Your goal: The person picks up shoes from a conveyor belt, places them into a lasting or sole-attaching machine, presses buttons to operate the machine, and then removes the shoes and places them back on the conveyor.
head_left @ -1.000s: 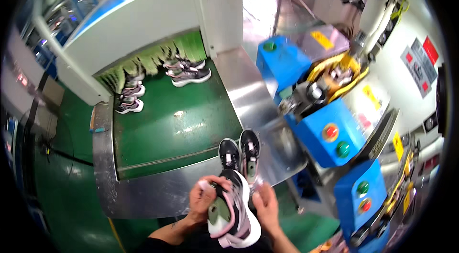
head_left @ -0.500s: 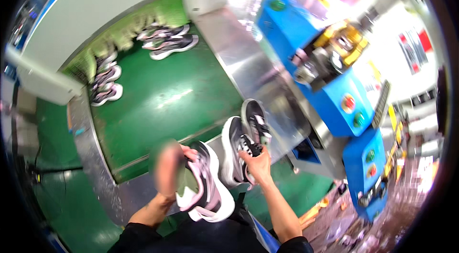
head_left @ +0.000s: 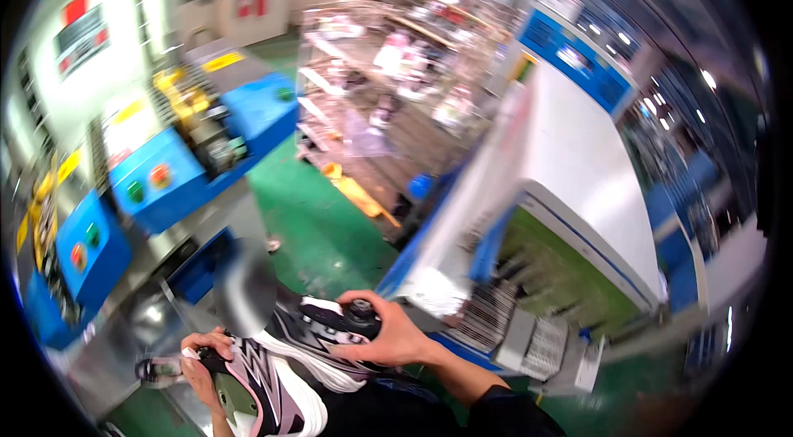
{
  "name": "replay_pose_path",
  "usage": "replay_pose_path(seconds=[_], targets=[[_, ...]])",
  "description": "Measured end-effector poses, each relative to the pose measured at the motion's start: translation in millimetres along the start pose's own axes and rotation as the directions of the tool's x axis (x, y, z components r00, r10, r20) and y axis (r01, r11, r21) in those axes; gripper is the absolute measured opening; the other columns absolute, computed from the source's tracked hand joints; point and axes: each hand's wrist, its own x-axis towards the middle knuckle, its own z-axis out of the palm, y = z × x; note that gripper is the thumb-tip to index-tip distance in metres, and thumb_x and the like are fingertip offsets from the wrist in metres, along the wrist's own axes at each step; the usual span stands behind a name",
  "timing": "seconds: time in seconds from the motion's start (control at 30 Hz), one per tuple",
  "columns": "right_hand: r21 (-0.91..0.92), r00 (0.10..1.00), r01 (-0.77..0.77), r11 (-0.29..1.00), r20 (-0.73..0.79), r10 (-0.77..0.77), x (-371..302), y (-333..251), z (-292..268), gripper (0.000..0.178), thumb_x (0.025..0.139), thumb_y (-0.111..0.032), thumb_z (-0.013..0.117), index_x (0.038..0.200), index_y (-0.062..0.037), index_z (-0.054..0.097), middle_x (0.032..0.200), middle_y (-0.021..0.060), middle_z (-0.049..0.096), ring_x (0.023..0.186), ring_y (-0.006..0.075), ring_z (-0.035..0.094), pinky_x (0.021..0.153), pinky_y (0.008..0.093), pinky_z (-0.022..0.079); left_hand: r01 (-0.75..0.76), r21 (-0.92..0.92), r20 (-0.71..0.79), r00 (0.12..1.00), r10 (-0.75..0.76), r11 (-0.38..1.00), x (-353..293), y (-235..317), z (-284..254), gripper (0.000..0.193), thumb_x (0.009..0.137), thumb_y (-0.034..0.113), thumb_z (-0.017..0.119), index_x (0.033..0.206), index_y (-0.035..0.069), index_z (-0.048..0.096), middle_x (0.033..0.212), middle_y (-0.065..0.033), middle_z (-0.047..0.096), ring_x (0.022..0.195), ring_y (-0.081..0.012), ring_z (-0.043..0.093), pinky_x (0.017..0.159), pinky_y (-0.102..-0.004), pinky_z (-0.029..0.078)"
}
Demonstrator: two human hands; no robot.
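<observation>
My right hand (head_left: 392, 334) is closed round the upper of a black, white and pink sneaker (head_left: 307, 336), whose white sole faces down and left. A dark rounded piece (head_left: 361, 313) shows at the thumb side of this hand; I cannot make out what it is. My left hand (head_left: 205, 361) grips a second sneaker (head_left: 273, 391) by its collar, fingers bent over the edge and the pale green inside showing. Both sneakers are close together in front of my body. A blurred patch hides the far end of the right-hand sneaker. Another shoe (head_left: 161, 372) lies at the lower left.
Blue machine units (head_left: 161, 181) with red and green buttons stand at the left, beside a metal surface (head_left: 107, 354). A white hooded machine (head_left: 570, 131) with a green fringed opening and roller conveyor (head_left: 487, 321) is at right. A loaded rack (head_left: 396, 106) stands beyond the green floor (head_left: 322, 230).
My view has swung to the right, from the green belt toward the rack and hooded machine. My right hand has lifted its sneaker off the bench, and both sneakers are now together.
</observation>
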Motion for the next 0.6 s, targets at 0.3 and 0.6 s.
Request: replay_pose_path(seconds=[0.3, 0.6], targets=[[0.068, 0.052, -0.534, 0.843, -0.992, 0.114, -262.0, 84.8, -114.1, 0.060, 0.061, -0.019, 0.080, 0.110, -0.0028, 0.050, 0.090, 0.0104, 0.061, 0.081, 0.0205, 0.060, 0.075, 0.0333, 0.049, 0.428, -0.363, 0.492, 0.842, -0.220, 0.828, 7.4, -32.8, 164.9, 0.037, 0.097, 0.038, 0.035, 0.098, 0.002, 0.045, 0.071, -0.0118, 0.056, 0.079, -0.0236, 0.054, 0.089, -0.0396, 0.038], [-0.107, -0.014, -0.734, 0.671, -0.985, -0.171, -260.3, 143.1, -149.2, 0.058, 0.076, -0.024, 0.063, 0.121, 0.0071, 0.043, 0.099, 0.0301, 0.057, 0.090, 0.0464, 0.055, 0.079, 0.0478, 0.044, 0.487, -0.132, 0.771, 0.598, -0.219, 0.864, 44.1, -35.1, 136.4, 0.043, 0.096, 0.040, 0.039, 0.112, 0.001, 0.049, 0.093, -0.0151, 0.058, 0.097, -0.0277, 0.054, 0.090, -0.0383, 0.040]])
